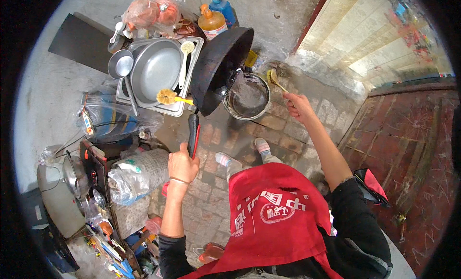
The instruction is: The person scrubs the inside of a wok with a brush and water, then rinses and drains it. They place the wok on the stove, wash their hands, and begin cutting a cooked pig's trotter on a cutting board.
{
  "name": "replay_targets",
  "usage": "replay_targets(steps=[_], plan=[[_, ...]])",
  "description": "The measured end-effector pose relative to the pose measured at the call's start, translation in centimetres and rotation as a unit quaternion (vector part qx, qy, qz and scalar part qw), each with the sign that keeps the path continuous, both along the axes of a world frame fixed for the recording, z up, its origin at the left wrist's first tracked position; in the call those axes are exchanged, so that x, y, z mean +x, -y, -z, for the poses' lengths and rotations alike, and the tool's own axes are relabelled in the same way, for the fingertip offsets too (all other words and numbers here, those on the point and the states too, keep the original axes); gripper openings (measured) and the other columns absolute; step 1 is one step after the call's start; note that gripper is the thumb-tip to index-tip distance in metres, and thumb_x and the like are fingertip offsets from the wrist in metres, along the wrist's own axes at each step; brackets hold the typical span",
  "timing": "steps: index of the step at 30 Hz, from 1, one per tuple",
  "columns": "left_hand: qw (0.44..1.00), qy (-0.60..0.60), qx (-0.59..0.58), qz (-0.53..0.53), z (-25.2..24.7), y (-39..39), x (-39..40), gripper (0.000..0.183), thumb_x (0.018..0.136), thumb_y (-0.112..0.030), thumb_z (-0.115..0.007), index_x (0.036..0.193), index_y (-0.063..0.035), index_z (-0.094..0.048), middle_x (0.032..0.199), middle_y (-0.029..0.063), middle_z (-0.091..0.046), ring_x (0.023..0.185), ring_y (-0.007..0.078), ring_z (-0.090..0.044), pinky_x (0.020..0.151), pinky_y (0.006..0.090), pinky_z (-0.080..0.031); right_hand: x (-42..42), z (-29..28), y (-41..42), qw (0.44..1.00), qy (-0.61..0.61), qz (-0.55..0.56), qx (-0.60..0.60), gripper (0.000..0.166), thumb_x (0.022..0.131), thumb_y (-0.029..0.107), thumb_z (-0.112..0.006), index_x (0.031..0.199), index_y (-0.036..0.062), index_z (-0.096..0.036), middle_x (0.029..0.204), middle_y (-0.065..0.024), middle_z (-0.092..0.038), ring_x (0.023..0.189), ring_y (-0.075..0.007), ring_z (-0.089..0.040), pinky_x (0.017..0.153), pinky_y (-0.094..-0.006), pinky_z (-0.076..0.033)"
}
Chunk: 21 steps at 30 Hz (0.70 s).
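My left hand (183, 163) grips the black-and-red handle (193, 135) of a dark wok (219, 68). The wok is tipped steeply on its side, and greyish water (242, 86) runs from its lower rim into a round bucket (265, 105) on the floor. In my right hand (299, 107) is the thin handle of a yellow-bristled scrub brush (272, 77), held to the right of the bucket and apart from the wok. A second brush (166, 96) with tan bristles and a yellow handle lies at the tray's near edge, partly behind the wok.
Left of the wok, a metal tray (176, 111) holds a grey basin (155, 73), a long-handled ladle (121, 64) and a white-handled brush (183, 68). Orange (211, 22) and blue (222, 7) bottles stand behind. A stuffed sack (140, 174) is at left; a reddish panel (403, 145) is at right.
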State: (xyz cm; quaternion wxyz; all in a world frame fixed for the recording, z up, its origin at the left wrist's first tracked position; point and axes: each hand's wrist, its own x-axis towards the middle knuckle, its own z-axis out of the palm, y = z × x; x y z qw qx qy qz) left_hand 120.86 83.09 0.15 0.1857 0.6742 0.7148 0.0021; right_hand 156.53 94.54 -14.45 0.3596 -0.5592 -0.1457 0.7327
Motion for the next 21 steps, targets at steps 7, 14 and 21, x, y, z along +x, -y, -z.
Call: replay_targets(steps=[7, 14, 21], plan=[[0.990, -0.107, 0.035, 0.079, -1.6, -0.1, 0.7, 0.031, 0.064, -0.010, -0.059, 0.091, -0.0002, -0.046, 0.054, 0.0160, -0.056, 0.055, 0.0339, -0.056, 0.065, 0.0392, -0.039, 1.8, 0.8, 1.4, 0.995, -0.063, 0.061, -0.047, 0.018, 0.080, 0.022, -0.058, 0.080, 0.0041, -0.052, 0.054, 0.0051, -0.031, 0.039, -0.0046, -0.025, 0.033, -0.0204, -0.015], [0.984, -0.137, 0.033, 0.109, -3.5, 0.0, 0.9, 0.029, 0.064, -0.010, -0.060, 0.086, -0.0024, -0.044, 0.054, 0.0160, -0.056, 0.053, 0.0335, -0.055, 0.064, 0.0394, -0.038, 2.5, 1.9, 2.0, 0.988, -0.111, 0.093, -0.054, 0.019, 0.080, 0.022, -0.056, 0.080, 0.0050, -0.049, 0.055, 0.0041, -0.034, 0.038, -0.0049, -0.026, 0.033, -0.0202, -0.016], [0.975, -0.174, 0.044, 0.129, -5.8, 0.2, 1.4, 0.030, 0.064, -0.011, -0.062, 0.085, -0.0022, -0.043, 0.055, 0.0167, -0.056, 0.055, 0.0352, -0.055, 0.065, 0.0398, -0.037, 2.6, 2.2, 2.5, 0.982, -0.141, 0.112, -0.063, 0.018, 0.081, 0.023, -0.054, 0.081, 0.0055, -0.048, 0.053, 0.0052, -0.033, 0.037, -0.0037, -0.026, 0.031, -0.0185, -0.018]])
